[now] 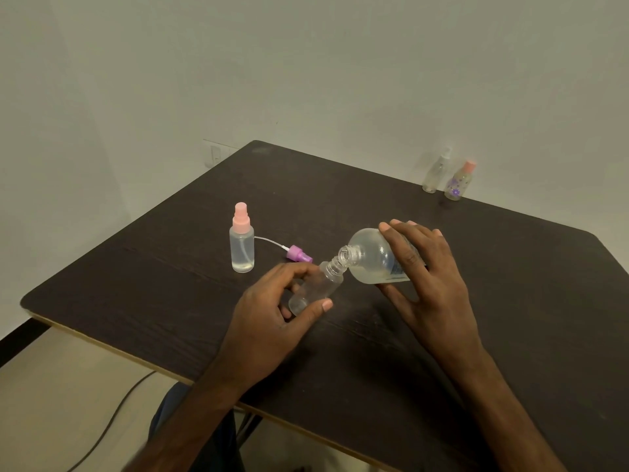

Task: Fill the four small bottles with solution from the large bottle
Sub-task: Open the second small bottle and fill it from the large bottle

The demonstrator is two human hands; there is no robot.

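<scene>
Both forearms are bare from the wrists back to the lower edge of the view, with no sleeve, watch, bracelet or ring showing. The left hand and the right hand are ungloved, with short, plain nails on the fingertips that show. Behind and below the left hand, past the forearm, a patch of dark blue clothing covers the lap.
</scene>
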